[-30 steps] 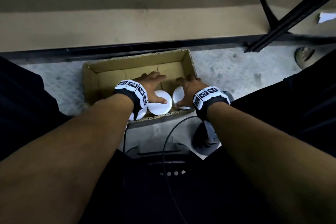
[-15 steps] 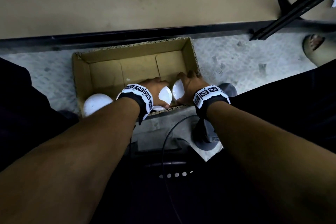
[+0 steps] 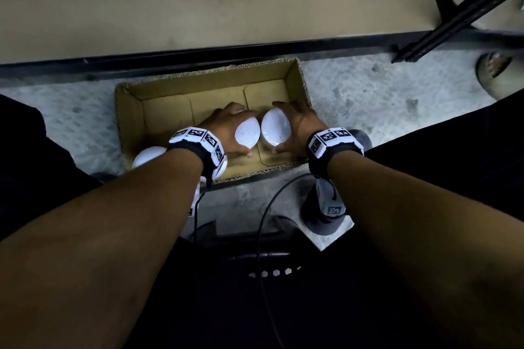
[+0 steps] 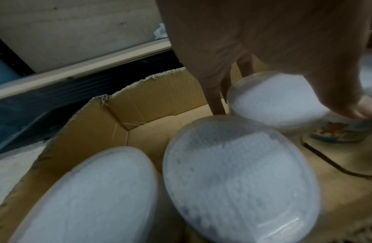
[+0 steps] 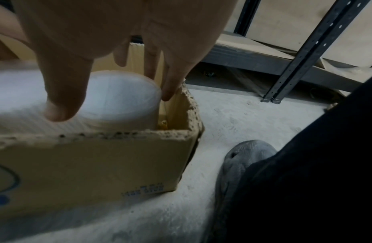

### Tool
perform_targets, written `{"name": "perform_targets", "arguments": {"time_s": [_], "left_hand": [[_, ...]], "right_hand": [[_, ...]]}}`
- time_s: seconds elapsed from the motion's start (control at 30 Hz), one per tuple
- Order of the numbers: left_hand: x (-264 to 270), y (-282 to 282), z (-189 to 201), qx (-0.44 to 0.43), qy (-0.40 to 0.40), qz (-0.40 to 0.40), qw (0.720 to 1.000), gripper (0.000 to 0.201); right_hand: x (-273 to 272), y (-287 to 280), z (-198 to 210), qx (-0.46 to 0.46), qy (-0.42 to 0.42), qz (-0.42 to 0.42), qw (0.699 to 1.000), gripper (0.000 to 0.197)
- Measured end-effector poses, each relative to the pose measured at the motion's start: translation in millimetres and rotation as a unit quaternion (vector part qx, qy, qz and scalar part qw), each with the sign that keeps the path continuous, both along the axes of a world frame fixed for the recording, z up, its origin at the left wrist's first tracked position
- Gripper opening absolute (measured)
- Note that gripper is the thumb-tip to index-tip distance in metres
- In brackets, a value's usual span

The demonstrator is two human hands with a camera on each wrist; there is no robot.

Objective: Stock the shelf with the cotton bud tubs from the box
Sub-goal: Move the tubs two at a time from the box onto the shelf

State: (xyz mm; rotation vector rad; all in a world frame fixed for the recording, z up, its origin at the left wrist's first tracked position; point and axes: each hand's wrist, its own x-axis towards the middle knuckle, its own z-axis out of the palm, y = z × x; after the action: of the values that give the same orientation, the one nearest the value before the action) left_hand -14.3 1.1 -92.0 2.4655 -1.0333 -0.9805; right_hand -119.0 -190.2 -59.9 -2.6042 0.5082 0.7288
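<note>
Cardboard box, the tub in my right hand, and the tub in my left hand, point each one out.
cardboard box (image 3: 295, 76): head view, far right corner of its rim.
right-hand tub (image 3: 275, 129): head view, its white lid.
left-hand tub (image 4: 272, 100): left wrist view, its lid.

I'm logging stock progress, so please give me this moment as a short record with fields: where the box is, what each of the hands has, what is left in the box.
box: open cardboard box on the floor, in front of the shelf's bottom rail
left hand: grips one cotton bud tub, tilted, inside the box
right hand: grips a second tub at the box's right end
left in box: two more tubs at the near left, untouched
shelf: lower board visible, no tubs seen on it
</note>
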Motion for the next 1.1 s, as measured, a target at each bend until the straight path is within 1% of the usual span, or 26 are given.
{"name": "perform_targets", "arguments": {"time_s": [0.1,0.17,0.37,0.5,0.57,0.7,0.87,0.97,1.07,1.1], "left_hand": [[-1,4,-4,0.003,-0.006,-0.011,1.000,0.112],[-1,5,-7,-0.003,-0.005,-0.017,1.000,0.114],[0,7,-8,-0.031,-0.004,-0.009,0.999,0.105],[-1,10,-4,-0.059,-0.002,0.003,0.998,0.095],[1,10,1,-0.063,0.000,0.005,0.998,0.094],[10,12,17,-0.074,-0.003,0.006,0.997,0.094],[22,15,43,-0.083,-0.028,-0.013,0.996,0.091],[30,20,59,-0.095,-0.043,-0.004,0.995,0.095],[42,21,91,-0.098,-0.065,-0.012,0.993,0.097],[47,22,107,-0.098,-0.074,-0.014,0.992,0.097]], "right_hand": [[0,-3,-1,-0.001,0.004,0.018,1.000,0.116],[0,-3,-1,-0.004,0.000,0.020,1.000,0.115],[3,1,0,-0.020,-0.004,0.035,0.999,0.109],[2,2,2,-0.005,-0.024,0.035,0.999,0.099],[2,0,6,-0.001,-0.034,0.041,0.999,0.095],[5,0,22,0.015,-0.056,0.038,0.998,0.095],[7,0,47,0.024,-0.082,0.050,0.995,0.096],[14,1,70,0.013,-0.102,0.067,0.992,0.099],[21,1,97,0.013,-0.140,0.063,0.988,0.095],[24,1,108,0.012,-0.161,0.064,0.985,0.094]]}}
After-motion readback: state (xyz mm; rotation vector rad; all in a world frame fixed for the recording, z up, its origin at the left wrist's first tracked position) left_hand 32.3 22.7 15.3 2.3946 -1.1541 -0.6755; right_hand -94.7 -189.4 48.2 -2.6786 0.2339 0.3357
